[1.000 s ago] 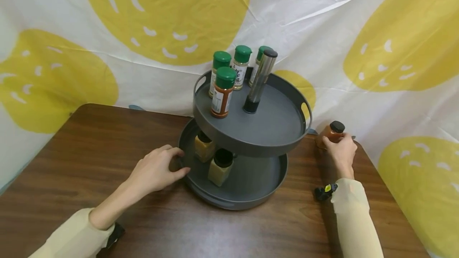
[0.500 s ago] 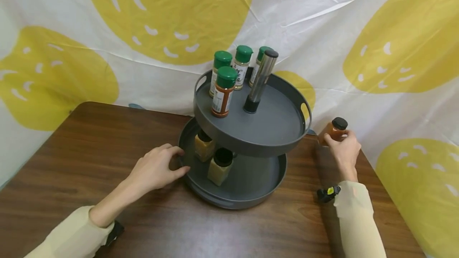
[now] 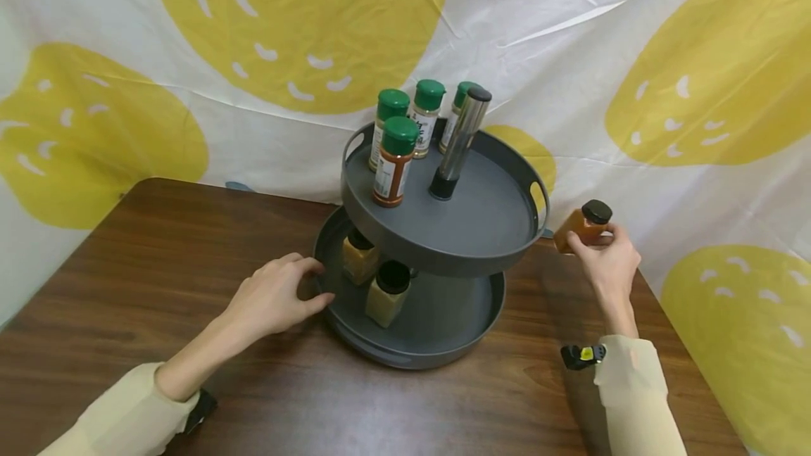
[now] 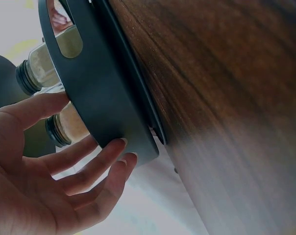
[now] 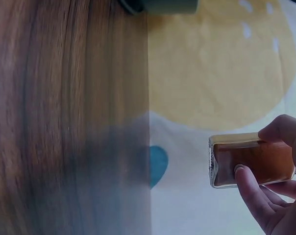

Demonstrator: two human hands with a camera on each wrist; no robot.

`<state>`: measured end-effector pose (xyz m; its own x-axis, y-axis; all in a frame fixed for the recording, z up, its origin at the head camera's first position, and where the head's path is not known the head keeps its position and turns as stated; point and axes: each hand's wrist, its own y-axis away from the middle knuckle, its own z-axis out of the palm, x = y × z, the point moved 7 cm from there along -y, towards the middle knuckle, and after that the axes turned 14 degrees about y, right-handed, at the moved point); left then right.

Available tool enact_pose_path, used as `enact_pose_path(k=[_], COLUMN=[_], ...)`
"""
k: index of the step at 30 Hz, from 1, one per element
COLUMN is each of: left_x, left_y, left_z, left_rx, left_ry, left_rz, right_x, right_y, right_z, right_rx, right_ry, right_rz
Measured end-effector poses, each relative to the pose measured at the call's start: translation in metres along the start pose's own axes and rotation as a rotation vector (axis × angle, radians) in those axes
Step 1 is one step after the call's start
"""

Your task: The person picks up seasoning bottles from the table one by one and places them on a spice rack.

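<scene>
My right hand (image 3: pixel 611 262) grips a square glass jar of orange-brown spice (image 3: pixel 581 225) with a black lid, tilted and raised above the table's back right. In the right wrist view, fingers and thumb lie on opposite sides of this spice jar (image 5: pixel 251 161). My left hand (image 3: pixel 272 298) is at the left side of the lower tray (image 3: pixel 437 359) of a grey two-tier stand, fingers loosely curved. The left wrist view shows its fingertips touching the tray's wall (image 4: pixel 99 98). Inside this tray stand a yellow-brown spice jar (image 3: pixel 360 259) and a pale spice jar (image 3: pixel 386 301), both black-lidded.
The upper tray (image 3: pixel 488 224) carries several green-capped spice bottles (image 3: pixel 391 167) and a leaning metal cylinder (image 3: pixel 464 136) with black ends. Behind the wooden table (image 3: pixel 190 252) hangs a white cloth (image 3: pixel 285 153) with yellow fruit shapes.
The right hand has lifted the spice jar off the back right of the table, tilting it. The left hand has stayed at the lower tray.
</scene>
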<state>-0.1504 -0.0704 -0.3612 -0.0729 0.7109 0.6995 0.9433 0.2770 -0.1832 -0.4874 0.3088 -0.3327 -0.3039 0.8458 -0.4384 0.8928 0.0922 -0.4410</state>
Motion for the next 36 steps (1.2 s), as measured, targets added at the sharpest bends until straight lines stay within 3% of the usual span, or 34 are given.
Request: enact_pose_path(k=[15,36], left_x=[0.001,0.001], left_y=[0.001,0.001], left_z=[0.0,0.0], left_rx=[-0.001,-0.007], left_ry=[-0.003,-0.001], left_rz=[0.002,0.003], right_x=[-0.046,-0.076], right_y=[0.035,0.074], right_z=[-0.022,-0.02], right_rx=[0.056,-0.041], right_ry=[-0.103,-0.291], right_rz=[-0.22,-0.29])
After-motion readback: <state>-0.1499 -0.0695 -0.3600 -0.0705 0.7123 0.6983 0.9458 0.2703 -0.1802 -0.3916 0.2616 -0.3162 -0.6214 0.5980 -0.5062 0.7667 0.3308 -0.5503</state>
